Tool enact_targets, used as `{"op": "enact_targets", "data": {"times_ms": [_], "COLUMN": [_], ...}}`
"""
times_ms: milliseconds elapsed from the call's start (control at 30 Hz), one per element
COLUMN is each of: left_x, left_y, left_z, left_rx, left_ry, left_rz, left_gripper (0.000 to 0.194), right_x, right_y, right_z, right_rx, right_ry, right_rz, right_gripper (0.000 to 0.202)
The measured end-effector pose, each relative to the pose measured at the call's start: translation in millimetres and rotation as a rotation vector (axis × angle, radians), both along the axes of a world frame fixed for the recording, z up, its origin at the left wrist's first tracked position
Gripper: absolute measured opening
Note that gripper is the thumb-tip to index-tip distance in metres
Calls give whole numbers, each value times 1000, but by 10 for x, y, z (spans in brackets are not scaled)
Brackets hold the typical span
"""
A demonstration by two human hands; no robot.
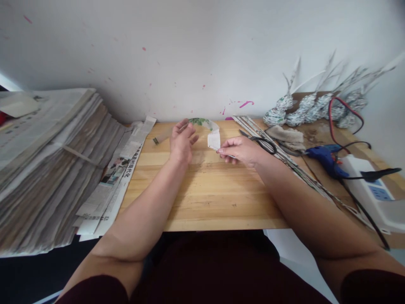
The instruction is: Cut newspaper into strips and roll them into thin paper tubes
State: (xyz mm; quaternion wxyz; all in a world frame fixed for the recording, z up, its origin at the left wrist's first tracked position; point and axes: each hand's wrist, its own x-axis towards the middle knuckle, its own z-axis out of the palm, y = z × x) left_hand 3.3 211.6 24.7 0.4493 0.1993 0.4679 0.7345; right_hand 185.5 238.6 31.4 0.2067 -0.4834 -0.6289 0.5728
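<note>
A long newspaper strip (214, 140) with a printed green leaf pattern arches above the wooden table. My right hand (238, 150) pinches its near end between thumb and fingers. A thin pale edge shows under those fingers, too small to make out. To the left, my left hand (182, 141) is raised with its fingers apart and slightly curled. The strip passes behind these fingers, and its far end comes out on the left, low over the table. Black-handled scissors (265, 145) lie just beyond my right hand, on a bundle of thin rolled paper sticks (249, 125).
A tall tied newspaper stack (63, 169) stands at left, beside loose newspaper sheets (118, 169). On the right are a blue glue gun (327, 160), a white power strip (368, 185), cables, a crumpled cloth (286, 137) and several woven paper pieces (278, 110) along the wall.
</note>
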Motion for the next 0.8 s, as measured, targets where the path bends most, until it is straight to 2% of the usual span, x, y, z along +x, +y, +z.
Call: {"op": "enact_targets", "data": {"times_ms": [67,133,200,400,533,667,800], "left_x": [9,22,35,21,9,86,159], "left_y": [-15,-34,-54,-68,-60,-81,-93], "left_z": [-15,-33,-48,-20,-13,-86,-166], "left_rx": [-37,-76,-121,-226,-212,-104,-58], "left_ry": [124,240,288,86,43,77,119], "left_rz": [-70,-206,-301,-572,-597,-669,-595], "left_gripper": [12,10,13,14,21,25,28], "right_x": [6,15,25,42,41,30,17], "right_y": [6,13,21,49,54,40,23], "right_z": [28,45,46,-7,-25,-13,-6], "right_rx": [1,-7,-2,25,38,32,25], "right_ry": [24,48,71,90,109,114,109], "right_rz": [-39,-67,-75,-57,-57,-64,-67], "right_gripper": [13,13,13,16,14,15,16]}}
